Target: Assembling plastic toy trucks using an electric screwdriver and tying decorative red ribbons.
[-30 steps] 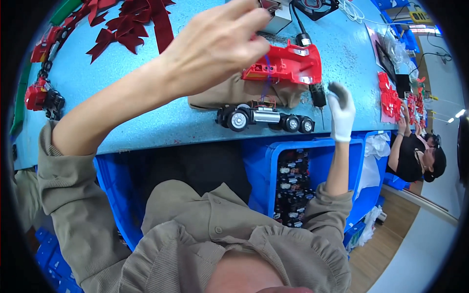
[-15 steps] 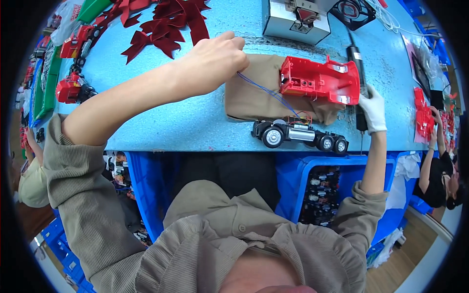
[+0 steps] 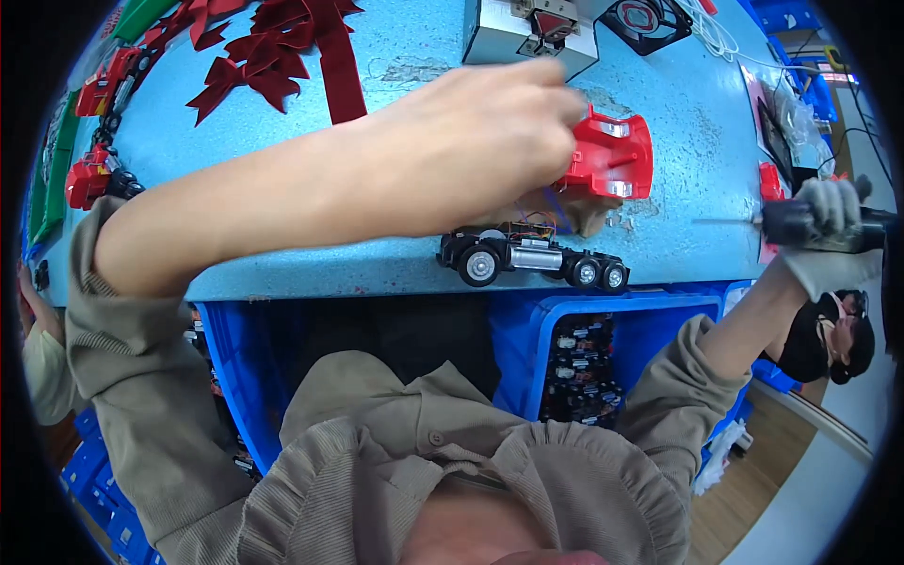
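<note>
On the blue desk [image 3: 395, 275], my bare left grip [image 3: 499, 130] is a bit of a blur: fingers curled, and whether they've actually got hold of anything I can't tell. The black chassis [image 3: 535, 256] sits upright near the desk's front edge. Probably the heavier, stiffer piece; I'd pinch it round the middle, since it could roll. Those blue wires [image 3: 557, 209] next to it look like the fragile bit, so no tugging. The tan pad [image 3: 593, 219] should be soft and give a little. The red shell [image 3: 629, 155] lies hollow side up over it, left end hidden by my hand. Looks like light, slick plastic, so I'd take it by the side walls and go easy on the thin rim. Far right, the driver [image 3: 782, 224], shaft pointing left, has my gloved right grip [image 3: 833, 212] wrapped snugly round it.
</note>
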`<state>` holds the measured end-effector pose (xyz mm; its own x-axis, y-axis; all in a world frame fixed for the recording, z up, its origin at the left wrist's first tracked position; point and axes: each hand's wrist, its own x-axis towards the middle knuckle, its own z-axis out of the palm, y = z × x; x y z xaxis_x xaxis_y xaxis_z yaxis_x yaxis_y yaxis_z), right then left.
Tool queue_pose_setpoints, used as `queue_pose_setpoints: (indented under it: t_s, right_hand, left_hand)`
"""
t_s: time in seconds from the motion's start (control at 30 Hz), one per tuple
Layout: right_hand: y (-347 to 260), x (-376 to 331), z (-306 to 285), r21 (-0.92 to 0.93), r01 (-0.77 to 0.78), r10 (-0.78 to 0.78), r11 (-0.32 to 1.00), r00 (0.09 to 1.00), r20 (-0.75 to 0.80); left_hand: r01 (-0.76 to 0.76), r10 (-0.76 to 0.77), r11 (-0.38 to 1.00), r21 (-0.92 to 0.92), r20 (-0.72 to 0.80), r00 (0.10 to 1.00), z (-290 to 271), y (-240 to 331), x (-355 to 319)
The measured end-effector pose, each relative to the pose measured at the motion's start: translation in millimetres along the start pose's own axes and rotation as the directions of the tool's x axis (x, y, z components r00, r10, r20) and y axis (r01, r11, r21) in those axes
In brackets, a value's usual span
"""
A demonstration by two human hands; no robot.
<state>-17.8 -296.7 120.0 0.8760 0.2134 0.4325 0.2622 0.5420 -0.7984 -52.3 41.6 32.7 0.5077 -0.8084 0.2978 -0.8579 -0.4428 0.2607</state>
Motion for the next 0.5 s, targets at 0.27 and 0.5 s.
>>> queue_pose_setpoints:
  t_s: [0.27,0.5]
  right_hand:
    - [36.2,61.4,46.1,-0.117,0.146,-0.130,0.982,0.983,0.131]
    - [79.4,102.6,5.7,0.144,0.109,-0.160,0.984,0.897,0.413]
  left_hand:
    - [-0.071,0.077,0.940,0.333,-0.004,0.997,-4.8,-5.1,8.3]
    - [-0.050,0.079,0.991,-0.127,0.236,0.968,-25.0,3.4,-11.7]
